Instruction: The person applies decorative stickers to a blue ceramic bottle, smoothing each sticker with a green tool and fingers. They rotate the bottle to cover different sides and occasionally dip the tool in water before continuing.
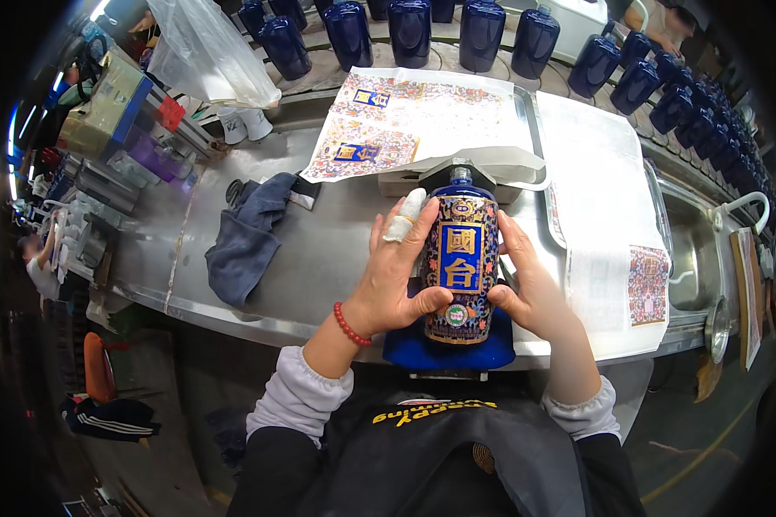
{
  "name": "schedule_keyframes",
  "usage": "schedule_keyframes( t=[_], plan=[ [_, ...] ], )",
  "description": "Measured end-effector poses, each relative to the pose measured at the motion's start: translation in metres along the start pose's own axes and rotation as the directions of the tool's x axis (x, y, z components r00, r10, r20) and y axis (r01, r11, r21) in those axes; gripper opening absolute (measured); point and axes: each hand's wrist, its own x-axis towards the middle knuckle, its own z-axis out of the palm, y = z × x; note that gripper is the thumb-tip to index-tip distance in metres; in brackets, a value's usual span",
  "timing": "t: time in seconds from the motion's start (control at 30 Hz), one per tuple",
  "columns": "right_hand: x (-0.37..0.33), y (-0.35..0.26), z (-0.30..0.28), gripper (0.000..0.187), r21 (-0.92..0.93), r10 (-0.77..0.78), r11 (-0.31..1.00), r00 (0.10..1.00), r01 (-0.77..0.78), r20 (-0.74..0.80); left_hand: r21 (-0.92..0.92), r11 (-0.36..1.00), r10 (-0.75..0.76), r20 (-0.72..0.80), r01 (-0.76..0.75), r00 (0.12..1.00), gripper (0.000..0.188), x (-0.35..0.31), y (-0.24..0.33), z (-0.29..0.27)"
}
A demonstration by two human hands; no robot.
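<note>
A dark blue glass bottle (461, 258) with an ornate floral and gold label lies face up before me, its neck pointing away. It rests on a blue cloth-like pad (388, 349) at the table's front edge. My left hand (388, 276) presses against the bottle's left side, thumb on the label; white tape wraps one finger. From the other side, my right hand (530, 284) holds the bottle, its thumb on the label edge. Just beyond the bottle lie printed label sheets (379, 129), and another white sheet (595, 172) with a patterned label is at the right.
Several plain blue bottles (409, 34) stand on a curved conveyor (440, 59) along the far side. A dark blue-grey cloth (248, 237) lies on the metal table (159, 250) at left, near a clear plastic bag (207, 56). A sink (691, 246) is at right. Other people work farther off.
</note>
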Motion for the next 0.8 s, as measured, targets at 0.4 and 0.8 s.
schedule_keyframes(
  t=[0.4,0.8],
  plan=[
    [0.0085,-0.0011,-0.0038,0.092,-0.053,0.0,0.999,1.0,-0.001,-0.006,-0.065,0.997,0.027,-0.045,-0.03,0.999,0.112,0.0024,-0.0046,0.0033],
    [0.0058,0.0032,-0.001,0.091,-0.045,-0.032,0.998,1.0,0.031,0.0,-0.041,0.998,0.051,-0.05,-0.053,0.997,0.106,0.0006,-0.0006,0.0039]
  ],
)
